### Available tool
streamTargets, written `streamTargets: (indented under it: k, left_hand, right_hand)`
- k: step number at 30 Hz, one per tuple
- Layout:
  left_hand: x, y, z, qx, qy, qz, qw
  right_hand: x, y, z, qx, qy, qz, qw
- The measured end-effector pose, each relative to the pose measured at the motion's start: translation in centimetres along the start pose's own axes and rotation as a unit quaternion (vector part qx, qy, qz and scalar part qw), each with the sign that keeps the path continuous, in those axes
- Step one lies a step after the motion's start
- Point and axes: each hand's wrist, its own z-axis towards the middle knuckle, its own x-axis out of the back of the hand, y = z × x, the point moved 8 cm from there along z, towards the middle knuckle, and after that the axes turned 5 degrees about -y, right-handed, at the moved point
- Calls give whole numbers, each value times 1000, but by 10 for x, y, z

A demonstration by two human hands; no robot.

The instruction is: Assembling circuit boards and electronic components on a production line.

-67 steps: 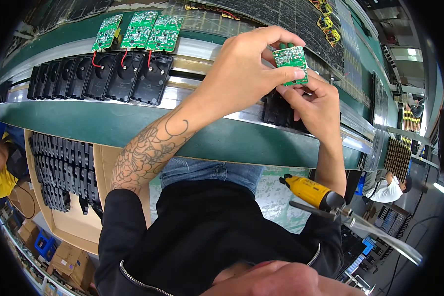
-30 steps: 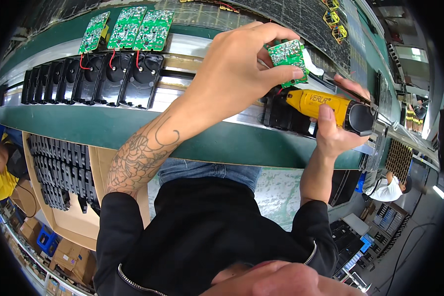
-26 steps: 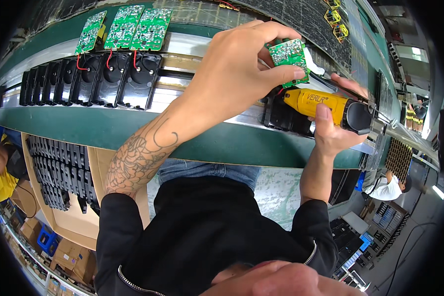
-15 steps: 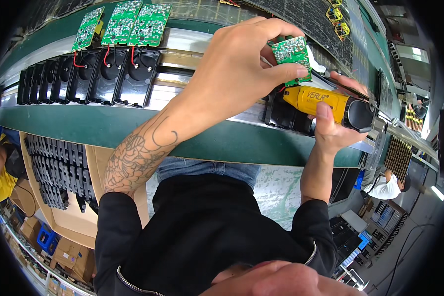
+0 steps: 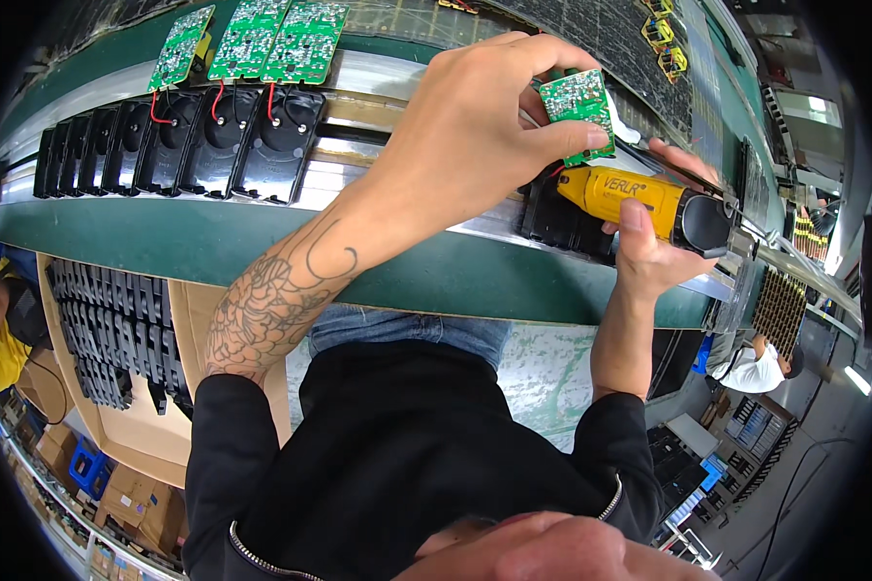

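My left hand (image 5: 480, 121) pinches a small green circuit board (image 5: 574, 95) between thumb and fingers, holding it tilted above a black plastic housing (image 5: 560, 221). A short red wire shows beneath the board. My right hand (image 5: 649, 257) is wrapped round a yellow handheld power tool (image 5: 635, 197) with a black end cap. Its tapered nose points left, over the housing and just below the board. Whatever lies under the nose is hidden by the tool and the board.
A row of black housings (image 5: 199, 165) lines the metal rail at left. Several have green boards (image 5: 305, 44) wired to them. Below the green bench edge (image 5: 436, 266), a cardboard box (image 5: 145, 431) holds stacked black housings (image 5: 116, 329). Other people (image 5: 761, 366) are at both sides.
The boards and housings at left appear slightly higher and further right. My hands, the held board and the yellow tool stay almost where they were.
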Motion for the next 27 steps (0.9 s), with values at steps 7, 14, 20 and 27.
streamTargets:
  k: [7,14,20,27]
  left_hand:
    - [1,3,0,-5,-1,14,1000]
    - [2,0,0,-11,5,19,1000]
    - [2,1,0,-24,7,19,999]
    - [0,1,-2,-17,1,-9,1000]
  right_hand:
    - [4,7,-2,34,-45,-55,997]
    - [18,-18,-1,92,-58,133,985]
    - [6,-8,12,-71,-132,118,982]
    - [-17,9,7,-83,-231,-110,963]
